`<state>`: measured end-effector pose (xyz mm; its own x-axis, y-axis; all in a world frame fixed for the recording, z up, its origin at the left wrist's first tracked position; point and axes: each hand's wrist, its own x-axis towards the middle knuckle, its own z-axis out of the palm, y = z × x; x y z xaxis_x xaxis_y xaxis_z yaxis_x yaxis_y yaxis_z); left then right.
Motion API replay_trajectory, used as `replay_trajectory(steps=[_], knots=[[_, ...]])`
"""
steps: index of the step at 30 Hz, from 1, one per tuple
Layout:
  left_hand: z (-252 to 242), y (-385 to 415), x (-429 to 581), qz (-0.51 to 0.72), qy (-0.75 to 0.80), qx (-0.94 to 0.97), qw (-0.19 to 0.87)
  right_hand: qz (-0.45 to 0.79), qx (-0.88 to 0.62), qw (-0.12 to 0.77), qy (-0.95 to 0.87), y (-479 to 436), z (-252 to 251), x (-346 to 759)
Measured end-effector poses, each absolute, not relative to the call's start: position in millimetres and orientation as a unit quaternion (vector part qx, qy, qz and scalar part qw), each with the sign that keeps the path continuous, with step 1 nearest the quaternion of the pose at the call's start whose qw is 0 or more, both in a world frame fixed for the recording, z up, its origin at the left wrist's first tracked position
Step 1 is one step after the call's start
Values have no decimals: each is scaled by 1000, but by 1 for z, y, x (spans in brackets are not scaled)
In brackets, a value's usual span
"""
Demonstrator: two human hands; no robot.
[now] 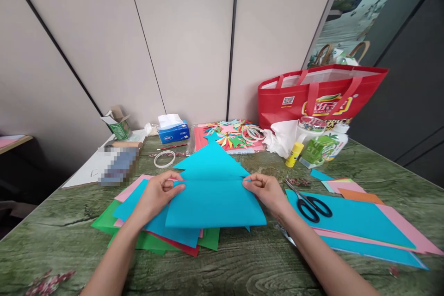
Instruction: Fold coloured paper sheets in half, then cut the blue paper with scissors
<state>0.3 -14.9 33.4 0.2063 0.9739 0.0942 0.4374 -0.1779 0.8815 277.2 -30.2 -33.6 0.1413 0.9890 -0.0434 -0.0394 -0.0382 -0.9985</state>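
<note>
A blue sheet of paper (215,203) is held up in front of me, its lower part folded up and its upper part rising to a point. My left hand (157,194) pinches the left end of the folded edge between thumb and fingers. At the right end of that edge, my right hand (265,189) grips the paper the same way. Behind and below lies a fanned pile of coloured sheets (138,240) in green, blue, pink and red. Black-handled scissors (314,206) rest on the blue and pink sheets (364,222) to the right of my right hand.
At the back stand a blue tissue box (173,133), a red bag (291,97), a yellow glue stick (294,155) and a green carton (315,150). Paper stars (229,138) lie by the wall. A tape roll (164,159) and an open green box (118,127) are left.
</note>
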Motion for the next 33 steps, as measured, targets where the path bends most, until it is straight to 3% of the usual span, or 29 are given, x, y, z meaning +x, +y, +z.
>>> replay_trajectory(steps=[5,16,24,33], knots=[[30,-15,-7,247,504,738,374,343,-581,439,-593,-26,-49,278],[11,-16,-5,4,508,848,154,190,-677,180,-688,-33,-40,264],[24,-25,15,-72,511,856,34,109,-676,99,-722,-40,-27,257],[20,-21,24,-124,417,893,113,154,-572,35,-805,-29,-14,258]])
